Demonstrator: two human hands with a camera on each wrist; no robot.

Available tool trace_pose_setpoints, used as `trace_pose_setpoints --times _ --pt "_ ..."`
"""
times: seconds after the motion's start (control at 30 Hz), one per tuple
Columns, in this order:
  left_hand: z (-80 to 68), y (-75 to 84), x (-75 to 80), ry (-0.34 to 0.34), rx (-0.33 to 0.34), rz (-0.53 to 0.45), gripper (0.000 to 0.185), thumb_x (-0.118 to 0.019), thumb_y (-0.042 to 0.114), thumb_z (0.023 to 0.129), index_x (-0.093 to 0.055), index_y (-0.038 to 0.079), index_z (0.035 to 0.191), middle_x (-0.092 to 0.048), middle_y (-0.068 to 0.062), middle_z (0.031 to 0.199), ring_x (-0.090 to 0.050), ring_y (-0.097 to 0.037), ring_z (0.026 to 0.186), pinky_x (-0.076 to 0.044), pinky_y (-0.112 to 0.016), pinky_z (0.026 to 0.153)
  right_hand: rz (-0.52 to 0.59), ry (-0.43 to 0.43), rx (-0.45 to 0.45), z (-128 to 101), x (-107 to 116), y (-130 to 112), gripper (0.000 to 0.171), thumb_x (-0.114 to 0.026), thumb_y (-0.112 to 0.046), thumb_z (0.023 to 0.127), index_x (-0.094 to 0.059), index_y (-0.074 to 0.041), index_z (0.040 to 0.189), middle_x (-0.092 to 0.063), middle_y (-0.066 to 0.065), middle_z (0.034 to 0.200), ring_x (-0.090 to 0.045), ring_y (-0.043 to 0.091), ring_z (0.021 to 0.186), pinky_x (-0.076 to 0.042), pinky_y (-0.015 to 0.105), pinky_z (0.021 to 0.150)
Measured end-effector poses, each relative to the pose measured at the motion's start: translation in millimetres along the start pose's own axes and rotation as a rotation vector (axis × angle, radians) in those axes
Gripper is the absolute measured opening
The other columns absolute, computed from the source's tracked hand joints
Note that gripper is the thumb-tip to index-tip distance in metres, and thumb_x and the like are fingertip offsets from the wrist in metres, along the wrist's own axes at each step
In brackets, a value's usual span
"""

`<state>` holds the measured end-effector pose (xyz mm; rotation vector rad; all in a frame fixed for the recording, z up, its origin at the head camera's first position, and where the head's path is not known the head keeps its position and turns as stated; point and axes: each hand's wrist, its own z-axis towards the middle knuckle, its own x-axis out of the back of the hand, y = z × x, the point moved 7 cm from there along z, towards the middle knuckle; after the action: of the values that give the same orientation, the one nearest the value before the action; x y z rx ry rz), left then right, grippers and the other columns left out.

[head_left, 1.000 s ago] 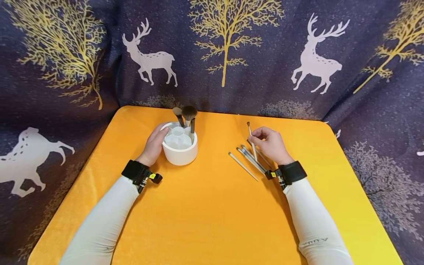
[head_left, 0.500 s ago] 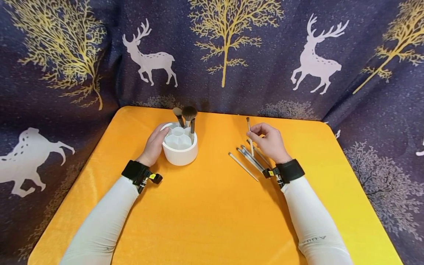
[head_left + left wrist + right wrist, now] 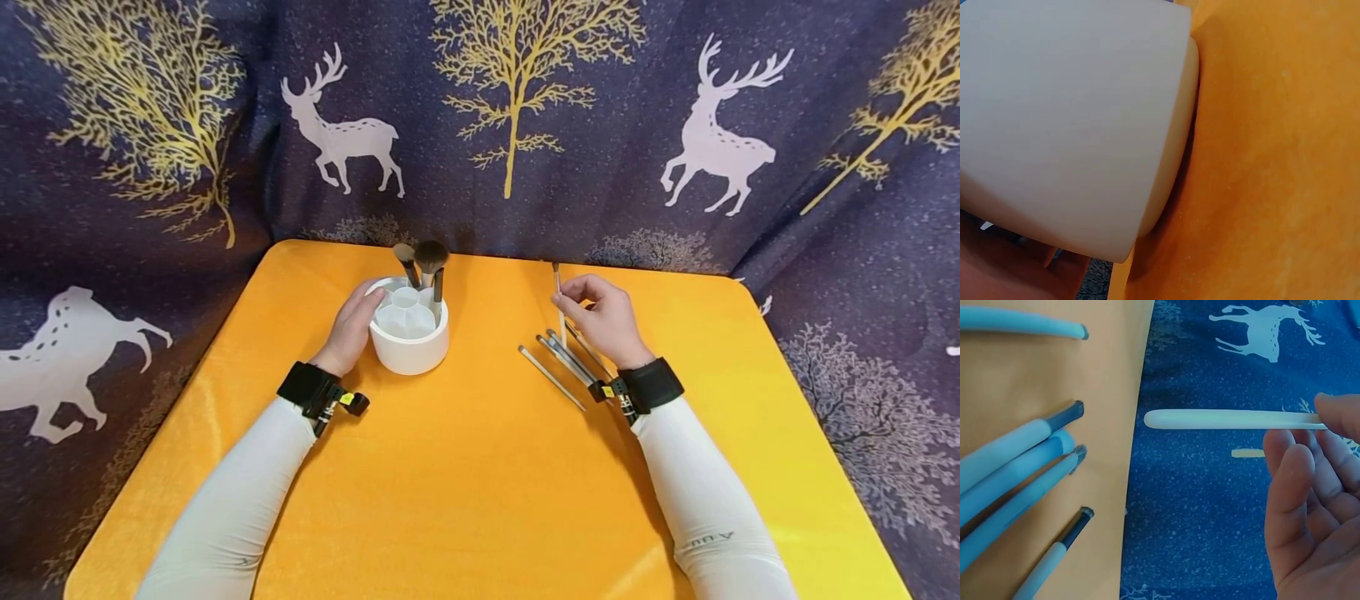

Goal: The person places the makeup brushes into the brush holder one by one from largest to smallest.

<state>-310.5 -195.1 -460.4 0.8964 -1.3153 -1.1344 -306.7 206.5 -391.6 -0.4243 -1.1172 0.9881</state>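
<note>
A white round brush holder [image 3: 408, 354] with inner compartments stands upright on the table at centre left. My left hand [image 3: 351, 329] grips its left side, thumb over the rim; the other fingers are mostly hidden behind it. In the holder's back and right compartments lean several makeup brushes [image 3: 431, 255]. To the right, my right hand [image 3: 609, 321] pinches a thin makeup brush [image 3: 1229, 419] between thumb and fingers. This brush stands nearly upright above the table, dark tip up and white handle end down. Below it lie several loose makeup brushes [image 3: 551, 379].
An orange cloth [image 3: 465, 475] covers the table. Behind it hangs a dark blue curtain [image 3: 465, 208] with deer and trees, close to the table's back edge. Each wrist wears a black strap [image 3: 651, 385] with a small camera.
My right hand has lifted the pinched brush off the loose ones and moved slightly left and away from me, the brush turning more upright. My left hand and the holder stay put.
</note>
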Motion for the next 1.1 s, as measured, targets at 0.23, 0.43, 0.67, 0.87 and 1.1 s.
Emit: trace_pose_setpoints --times 0.23,0.43,0.67,0.87,1.1 --pt "0.9 -1.8 -0.4 -0.004 0.010 0.006 0.069 -0.035 0.049 0.119 -0.038 0.003 0.169 -0.046 -0.023 0.166 -0.042 -0.039 0.153 -0.023 -0.057 0.134 0.018 0.001 0.022 5 -6 -9 0.015 -0.080 -0.019 0.106 -0.079 -0.008 0.116 -0.078 0.005 0.100 -0.066 0.020 0.082 -0.048 0.021 0.066" --pt "0.8 0.8 -1.4 -0.010 -0.004 -0.008 0.066 -0.033 0.047 0.120 -0.039 0.002 0.168 -0.048 -0.024 0.163 -0.043 -0.039 0.151 -0.024 -0.057 0.133 0.058 -0.001 0.043 10 -13 -15 0.014 -0.079 -0.020 0.106 -0.079 -0.009 0.116 -0.077 0.004 0.100 -0.069 0.030 0.077 -0.053 0.020 0.059" --pt "1.9 0.3 -0.5 0.001 -0.010 -0.014 0.065 -0.034 0.046 0.119 -0.042 0.002 0.167 -0.050 -0.024 0.161 -0.044 -0.038 0.151 -0.024 -0.055 0.133 0.076 -0.002 0.092 15 -22 -27 0.012 -0.080 -0.014 0.105 -0.079 -0.006 0.114 -0.076 0.005 0.097 -0.070 0.026 0.080 -0.055 0.022 0.059" --pt "1.5 0.2 0.5 0.005 -0.014 -0.010 0.064 -0.034 0.045 0.120 -0.043 0.001 0.166 -0.051 -0.024 0.160 -0.045 -0.037 0.151 -0.025 -0.054 0.133 0.090 0.000 0.106 18 -30 -36 0.013 -0.080 -0.013 0.105 -0.078 -0.004 0.114 -0.077 0.008 0.097 -0.071 0.029 0.079 -0.056 0.021 0.059" --pt "1.6 -0.5 0.6 0.003 -0.017 -0.004 0.064 -0.034 0.045 0.120 -0.043 0.001 0.166 -0.051 -0.024 0.159 -0.045 -0.038 0.150 -0.024 -0.054 0.133 0.108 -0.010 0.107 21 -37 -43 0.012 -0.079 -0.014 0.106 -0.077 -0.005 0.114 -0.077 0.007 0.098 -0.071 0.028 0.080 -0.055 0.021 0.059"
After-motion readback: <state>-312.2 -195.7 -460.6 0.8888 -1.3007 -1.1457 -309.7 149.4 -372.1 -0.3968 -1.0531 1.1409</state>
